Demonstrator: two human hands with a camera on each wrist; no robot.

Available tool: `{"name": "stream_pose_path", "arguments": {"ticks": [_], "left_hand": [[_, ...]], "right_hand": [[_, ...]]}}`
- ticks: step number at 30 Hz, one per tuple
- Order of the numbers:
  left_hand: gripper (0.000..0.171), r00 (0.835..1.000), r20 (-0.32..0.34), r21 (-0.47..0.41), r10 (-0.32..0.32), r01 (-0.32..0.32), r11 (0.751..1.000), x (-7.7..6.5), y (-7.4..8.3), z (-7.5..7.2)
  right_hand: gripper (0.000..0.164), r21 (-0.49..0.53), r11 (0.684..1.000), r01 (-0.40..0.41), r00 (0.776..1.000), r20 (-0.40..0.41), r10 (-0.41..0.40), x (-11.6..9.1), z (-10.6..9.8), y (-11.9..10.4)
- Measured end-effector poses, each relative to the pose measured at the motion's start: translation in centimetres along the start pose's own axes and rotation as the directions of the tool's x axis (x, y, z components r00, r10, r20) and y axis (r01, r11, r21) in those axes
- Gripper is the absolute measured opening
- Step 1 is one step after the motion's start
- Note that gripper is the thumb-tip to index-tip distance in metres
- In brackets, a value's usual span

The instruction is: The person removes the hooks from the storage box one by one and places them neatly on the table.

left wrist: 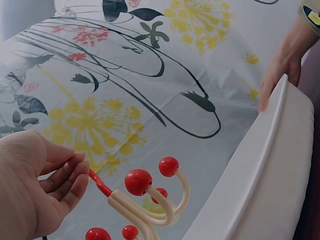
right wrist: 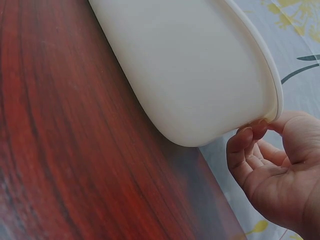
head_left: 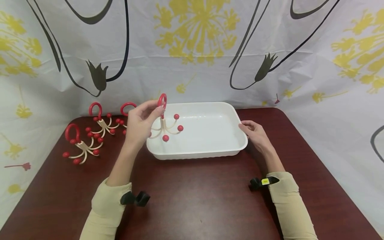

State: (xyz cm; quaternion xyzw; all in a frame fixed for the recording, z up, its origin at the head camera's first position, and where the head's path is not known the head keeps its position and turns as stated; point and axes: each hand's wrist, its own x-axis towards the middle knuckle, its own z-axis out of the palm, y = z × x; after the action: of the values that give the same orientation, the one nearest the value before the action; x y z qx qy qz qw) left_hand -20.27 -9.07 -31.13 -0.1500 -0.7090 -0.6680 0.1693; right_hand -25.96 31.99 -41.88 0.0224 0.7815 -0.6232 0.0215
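Observation:
My left hand [head_left: 140, 121] pinches the red loop of a multi-arm hanging hook [head_left: 163, 123] over the left end of a white tray [head_left: 198, 155]. Cream prongs tipped with red balls spread out below the loop, and in the left wrist view the hook [left wrist: 145, 215] hangs close beside the tray's side wall [left wrist: 272, 185]. At the opposite end, my right hand [head_left: 255, 133] grips the tray's rim. In the right wrist view, its curled fingers [right wrist: 242, 145] are at the tray's corner, under the rim [right wrist: 275, 85].
Several more hanging hooks of the same kind stand at the left of the dark wooden table [head_left: 204, 196], such as a front one [head_left: 82, 145] and one behind it [head_left: 102, 123]. Another [head_left: 128, 106] is partly hidden by my left hand. A patterned cloth [head_left: 195, 80] hangs behind.

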Motion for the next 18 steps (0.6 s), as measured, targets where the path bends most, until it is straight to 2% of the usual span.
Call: {"name": "stream_pose_path", "arguments": {"ticks": [5,12,18], "left_hand": [[0.033,0.999,-0.036,0.07,-0.009,0.011,0.997,-0.6,0.1,-1.9],[0.029,0.997,-0.074,0.108,0.026,-0.018,0.994,-1.3,0.1,-4.2],[0.029,0.994,-0.112,0.156,-0.001,0.019,0.988,-2.2,0.0,-6.0]], "right_hand": [[0.045,0.006,1.0,0.005,1.0,0.003,-0.005,0.0,0.2,-0.1],[0.045,0.007,1.0,0.014,1.0,0.001,-0.014,0.0,0.1,0.1],[0.044,0.005,1.0,0.017,1.0,-0.001,-0.017,0.0,0.1,0.1]]}}
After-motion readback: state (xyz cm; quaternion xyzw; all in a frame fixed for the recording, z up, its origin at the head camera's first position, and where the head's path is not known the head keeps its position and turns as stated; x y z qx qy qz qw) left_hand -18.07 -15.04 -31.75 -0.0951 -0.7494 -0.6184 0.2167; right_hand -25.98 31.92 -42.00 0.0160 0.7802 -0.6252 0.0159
